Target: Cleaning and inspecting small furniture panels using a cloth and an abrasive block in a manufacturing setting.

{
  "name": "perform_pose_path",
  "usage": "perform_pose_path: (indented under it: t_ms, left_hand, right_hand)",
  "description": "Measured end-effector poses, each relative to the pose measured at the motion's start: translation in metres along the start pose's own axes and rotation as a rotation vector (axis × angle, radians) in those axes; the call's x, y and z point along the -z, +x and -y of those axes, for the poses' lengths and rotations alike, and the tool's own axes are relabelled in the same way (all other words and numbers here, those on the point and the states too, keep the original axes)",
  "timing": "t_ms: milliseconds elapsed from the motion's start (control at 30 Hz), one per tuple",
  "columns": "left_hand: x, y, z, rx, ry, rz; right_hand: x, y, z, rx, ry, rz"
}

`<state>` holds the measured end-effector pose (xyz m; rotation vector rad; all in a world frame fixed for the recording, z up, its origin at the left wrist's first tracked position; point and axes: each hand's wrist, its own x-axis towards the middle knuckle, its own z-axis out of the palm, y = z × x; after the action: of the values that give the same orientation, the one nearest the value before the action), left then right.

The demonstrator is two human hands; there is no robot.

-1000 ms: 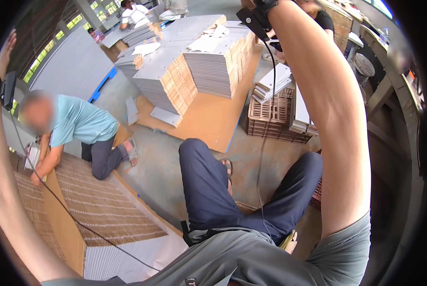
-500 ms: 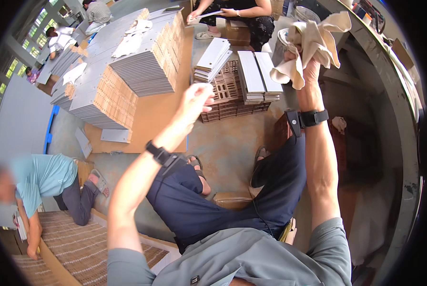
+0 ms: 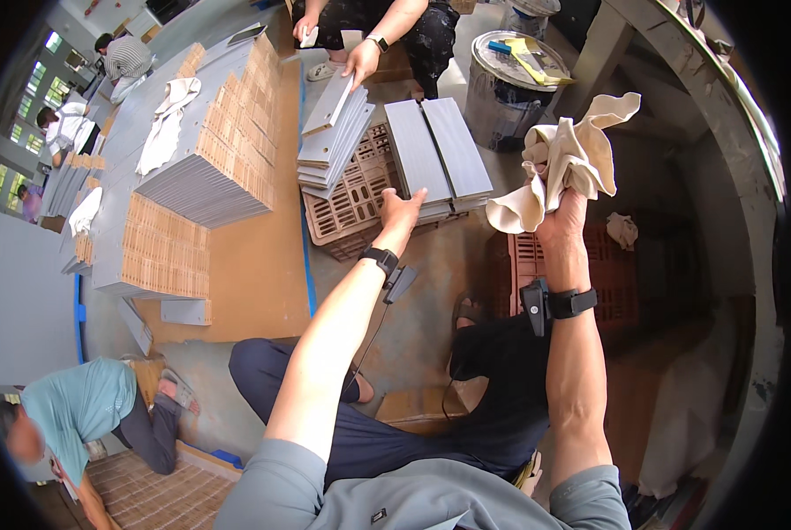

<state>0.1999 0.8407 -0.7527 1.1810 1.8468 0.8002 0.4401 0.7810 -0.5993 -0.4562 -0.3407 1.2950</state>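
My left hand (image 3: pixel 401 215) is at the near end of a stack of grey boards (image 3: pixel 420 146), thumb and fingers spread. Its fingertips reach the end of the left row; whether they press on it I cannot tell. A second row of boards (image 3: pixel 457 150) lies alongside, split from the first by a dark gap. In my right hand (image 3: pixel 565 219) is a crumpled cream cloth (image 3: pixel 572 155), held up to the right of the stack with its folds hanging over my fingers. Both rows rest on a brown plastic crate (image 3: pixel 347 194), beside a fanned pile of boards (image 3: pixel 338 141).
Across from me, a co-worker's hand (image 3: pixel 361 62) holds a board over the fanned pile. A lidded bucket (image 3: pixel 501 97) stands behind my cloth. Tall board stacks (image 3: pixel 237 132) fill the left; another person (image 3: pixel 86 406) crouches lower left. A reddish crate (image 3: pixel 526 274) sits below my right hand.
My left hand has gone from above the crate's left side to the near end of the board stack, its fingers spreading. The co-worker's hand has come to the fanned pile. My view has shifted.
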Motion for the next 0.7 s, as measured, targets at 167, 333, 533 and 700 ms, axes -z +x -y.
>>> perform_pose_path:
  t_ms: [167, 333, 533, 700]
  left_hand:
    - [0.009, 0.004, 0.007, -0.004, -0.087, 0.05]
    - [0.037, -0.011, 0.018, 0.053, -0.386, 0.178]
    - [0.101, -0.076, 0.017, 0.102, -0.746, 0.36]
    - [0.135, -0.162, -0.006, -0.211, -0.518, 0.372]
  right_hand:
    - [0.0, 0.005, -0.003, 0.002, -0.029, 0.016]
    - [-0.009, 0.0, -0.009, -0.009, -0.058, 0.044]
    - [-0.013, -0.006, -0.037, -0.245, -0.426, 0.032]
    - [-0.029, -0.054, -0.096, -0.14, -0.931, 0.247]
